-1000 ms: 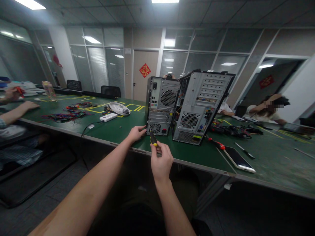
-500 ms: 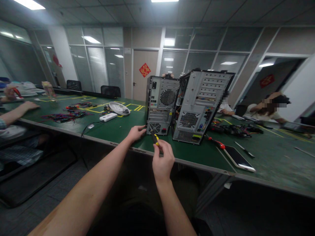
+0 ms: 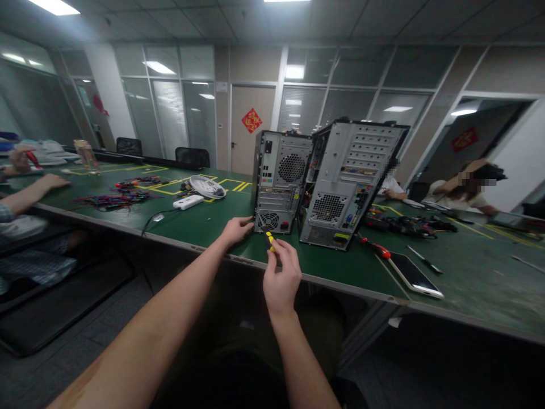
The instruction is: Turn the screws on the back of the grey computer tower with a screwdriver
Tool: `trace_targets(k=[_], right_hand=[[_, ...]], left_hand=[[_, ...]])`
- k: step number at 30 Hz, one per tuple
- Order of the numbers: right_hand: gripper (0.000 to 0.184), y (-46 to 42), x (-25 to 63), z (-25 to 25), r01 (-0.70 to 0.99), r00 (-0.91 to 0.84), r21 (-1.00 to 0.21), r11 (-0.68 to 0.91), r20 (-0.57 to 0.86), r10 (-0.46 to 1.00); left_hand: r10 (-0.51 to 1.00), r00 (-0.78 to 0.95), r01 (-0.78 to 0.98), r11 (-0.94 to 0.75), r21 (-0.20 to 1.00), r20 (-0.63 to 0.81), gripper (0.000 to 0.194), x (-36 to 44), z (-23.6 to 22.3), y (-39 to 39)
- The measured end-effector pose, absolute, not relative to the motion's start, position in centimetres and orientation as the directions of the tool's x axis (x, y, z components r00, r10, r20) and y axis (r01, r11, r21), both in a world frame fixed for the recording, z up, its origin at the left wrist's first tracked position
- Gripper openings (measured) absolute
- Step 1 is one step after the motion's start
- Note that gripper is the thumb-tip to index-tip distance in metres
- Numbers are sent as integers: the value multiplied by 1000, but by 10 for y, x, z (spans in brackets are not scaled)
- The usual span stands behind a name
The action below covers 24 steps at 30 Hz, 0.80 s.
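My right hand (image 3: 281,275) is closed in a pinch around the black-and-yellow handle of a screwdriver (image 3: 268,236). The tool points up and away at the lower back panel of the smaller computer case (image 3: 279,196), by its bottom fan grille; I cannot make out whether the tip sits on a screw. Against the lower left edge of that case lies my left hand (image 3: 237,231), its fingers stretched out and partly hidden behind the corner. Close on the right, a larger computer case (image 3: 334,184) stands upright with its back panel facing me.
Right of the cases lie red-handled pliers (image 3: 378,249), a phone (image 3: 415,275), a thin tool (image 3: 424,260) and black cables (image 3: 404,222). Leftward are a white power strip (image 3: 188,202), a white fan grille (image 3: 207,187) and coloured wires (image 3: 114,199). Other people sit at both ends.
The screwdriver handle has turned in my right hand, so more of its yellow markings show. Both hands remain in nearly the same place, and the cases have not moved.
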State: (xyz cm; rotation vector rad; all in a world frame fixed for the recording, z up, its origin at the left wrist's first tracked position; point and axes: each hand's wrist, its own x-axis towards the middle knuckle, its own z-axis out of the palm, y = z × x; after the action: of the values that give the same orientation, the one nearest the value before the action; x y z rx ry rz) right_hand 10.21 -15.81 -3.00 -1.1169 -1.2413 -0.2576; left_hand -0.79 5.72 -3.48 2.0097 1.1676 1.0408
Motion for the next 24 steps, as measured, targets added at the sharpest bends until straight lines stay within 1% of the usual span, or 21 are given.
trace_targets(k=[2, 4, 7, 9, 14, 16, 19, 21, 24], right_hand=[[19, -157, 102, -31, 685, 387, -542, 488, 837, 386], [14, -156, 103, -32, 655, 419, -581, 483, 811, 408], [15, -156, 103, -34, 618, 451, -637, 461, 768, 456], [16, -157, 103, -33, 626, 439, -625, 466, 777, 452], [25, -158, 103, -31, 677, 401, -553, 485, 831, 386], [24, -157, 103, -32, 666, 409, -562, 491, 825, 390], [18, -156, 103, -34, 622, 437, -614, 485, 787, 435], [17, -157, 103, -35, 609, 442, -630, 482, 774, 453], [22, -158, 103, -33, 658, 406, -577, 484, 813, 418]], left_hand=[[890, 313, 434, -444, 784, 331, 53, -8, -35, 58], [890, 316, 440, -443, 781, 327, 53, -8, -35, 58], [894, 319, 446, -434, 783, 314, 53, -8, -34, 58], [894, 319, 443, -433, 785, 313, 53, -7, -33, 57], [894, 312, 434, -435, 789, 322, 54, -8, -33, 56], [897, 311, 437, -428, 791, 313, 53, -8, -32, 54], [902, 307, 441, -417, 795, 303, 52, -8, -32, 53], [901, 306, 441, -421, 793, 308, 51, -7, -32, 54], [896, 309, 435, -432, 790, 320, 50, -7, -33, 55]])
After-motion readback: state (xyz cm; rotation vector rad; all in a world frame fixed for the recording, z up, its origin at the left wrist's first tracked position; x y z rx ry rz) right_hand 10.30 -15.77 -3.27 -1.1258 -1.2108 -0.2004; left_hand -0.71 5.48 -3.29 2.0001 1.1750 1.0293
